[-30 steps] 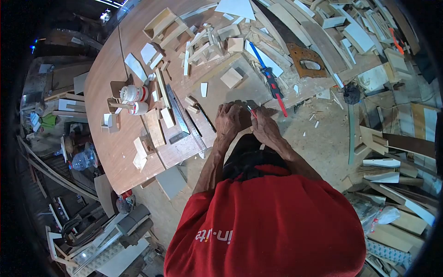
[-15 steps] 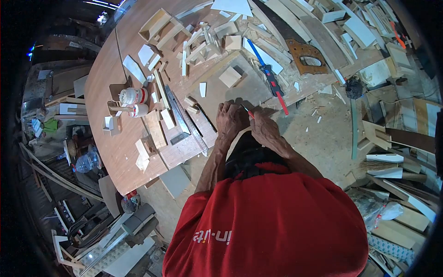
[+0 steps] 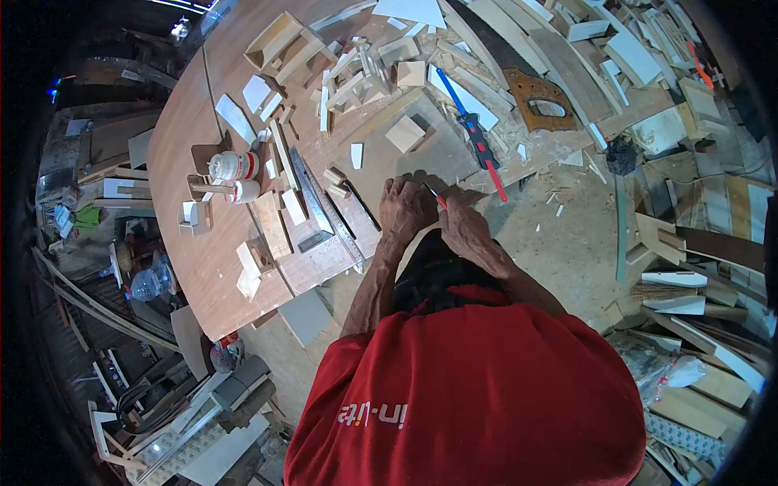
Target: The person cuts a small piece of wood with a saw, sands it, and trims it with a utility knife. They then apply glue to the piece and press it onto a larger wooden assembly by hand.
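Both forearms point(image 3: 375, 283) stretch ahead, left hand point(image 3: 400, 212) at 11 o'clock from torso point(image 3: 474, 389), right hand point(image 3: 464, 227) at 12, fingers point(image 3: 394, 189) curled.

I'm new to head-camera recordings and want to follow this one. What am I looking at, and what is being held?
There is no machine here: a person works with two bare hands. The single camera sits on their head and looks down, so their red top fills the bottom of the view.

Above it is a wooden table. On it lie a wooden-handled saw, a blue-and-red tool, a metal square, a white-and-red container and many wood offcuts.

The right hand has a slim red item in its grip; it is too small to identify. The left hand is close beside it, fingers curled; whether it holds anything is hidden.
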